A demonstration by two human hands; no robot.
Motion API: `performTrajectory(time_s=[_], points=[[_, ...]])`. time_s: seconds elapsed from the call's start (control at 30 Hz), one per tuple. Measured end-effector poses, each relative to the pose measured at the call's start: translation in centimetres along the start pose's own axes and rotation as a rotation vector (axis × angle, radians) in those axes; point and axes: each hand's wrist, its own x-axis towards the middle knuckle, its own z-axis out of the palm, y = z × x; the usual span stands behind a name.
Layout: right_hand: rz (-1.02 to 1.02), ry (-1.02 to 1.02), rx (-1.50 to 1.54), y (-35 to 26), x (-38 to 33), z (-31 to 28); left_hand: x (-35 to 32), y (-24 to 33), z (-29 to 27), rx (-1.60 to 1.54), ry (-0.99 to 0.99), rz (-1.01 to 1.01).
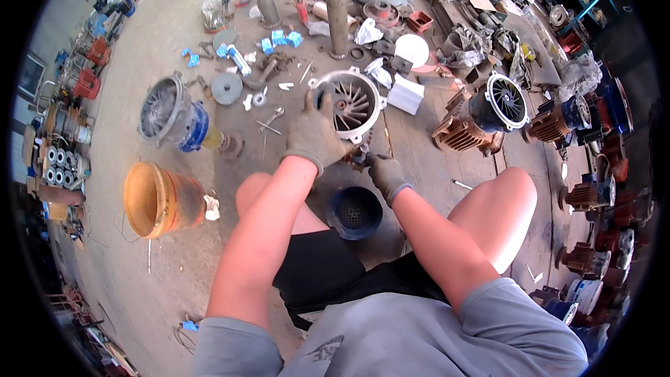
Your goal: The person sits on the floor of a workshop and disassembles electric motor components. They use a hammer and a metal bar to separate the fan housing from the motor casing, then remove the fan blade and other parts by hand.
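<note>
A round metal housing (377,103) stands in front of me, its lugged rim around a bladed wheel (347,105). My left hand (311,128), in a grey work glove, grips the housing's left side, with its fingers over the rim. My right hand (387,177), gloved too, is closed at the housing's lower edge. Its fingers hold a small dark piece, too hidden to name. Between my knees, below both hands, sits a dark blue round cover (356,213) with a perforated bottom.
To the left are an orange bucket (167,199) and a blue bladed unit (192,126). A wrench (270,119), a grey disc (227,89) and an upright pipe (336,17) lie or stand beyond. Rusty motors (464,126) line the right; scrap (481,35) fills the far right.
</note>
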Motion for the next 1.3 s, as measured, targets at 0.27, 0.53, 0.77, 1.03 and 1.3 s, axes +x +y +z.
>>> performTrajectory(time_s=[0.27,0.53,0.77,1.03,1.3], points=[[0.145,-0.499,-0.283,-3.8,-0.1,-2.8,-0.3,2.3,-1.9,0.126,-0.112,-0.103],[0.19,-0.485,0.225,-0.4,2.8,-1.5,-1.1,2.5,-1.1,0.031,0.017,-0.067],[-0.147,-0.225,-0.1,0.6,1.6,-0.2,-1.1,2.5,-0.3,0.017,0.034,-0.101],[-0.255,0.021,-0.287,3.5,2.2,4.0,-0.6,2.4,-0.3,0.007,0.014,-0.08],[-0.004,-0.135,0.163,1.7,0.5,3.4,-0.7,1.3,0.0,0.068,-0.001,-0.028]])
